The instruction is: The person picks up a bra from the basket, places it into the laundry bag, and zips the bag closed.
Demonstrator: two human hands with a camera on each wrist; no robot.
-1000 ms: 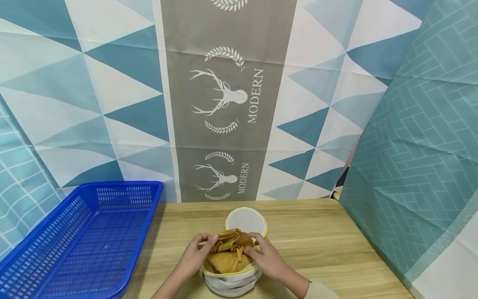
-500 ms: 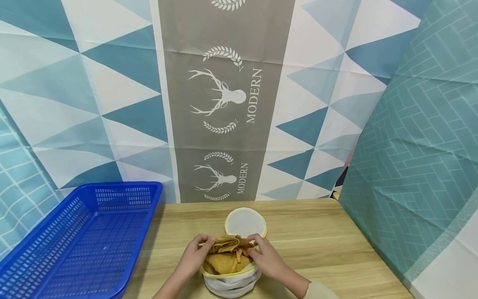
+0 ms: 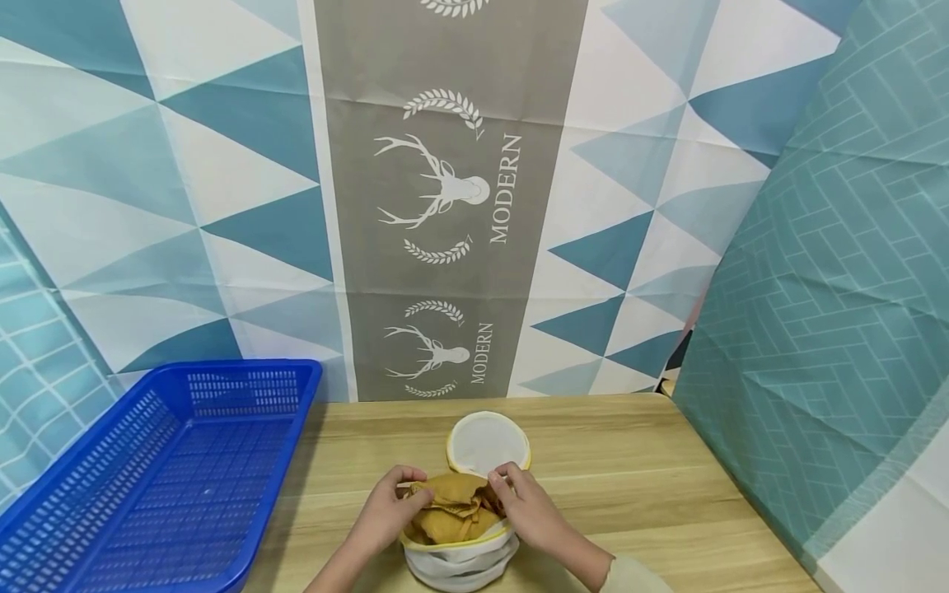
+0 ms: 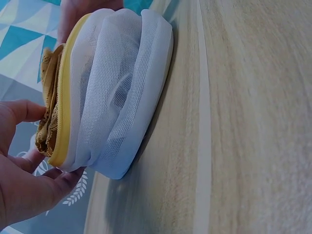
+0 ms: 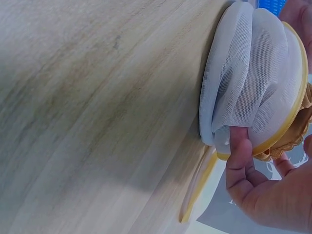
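A round white mesh laundry bag (image 3: 461,570) with a yellow zip edge stands on the table, its lid (image 3: 489,442) folded back behind it. A bunched mustard-yellow garment (image 3: 448,489) with a lacy edge fills its mouth. My left hand (image 3: 387,509) holds the garment at the left rim; in the left wrist view its thumb touches the cloth, while the lower fingers reach under the bag's edge. At the right rim my right hand (image 3: 535,512) grips the bag, a curled finger (image 5: 240,151) against the mesh outside and the thumb over by the cloth.
To the left stands a large blue plastic basket (image 3: 282,461) with slotted sides. The wood-grain table (image 3: 652,502) meets a patterned wall cloth (image 3: 445,272) at the back, and a teal cloth (image 3: 830,329) hangs along the right edge.
The garment's upper folds have come down and forward, so a smooth panel now lies over the bag's mouth. Both hands have stayed at the rim, fingers shifting slightly; the bag and basket keep their places.
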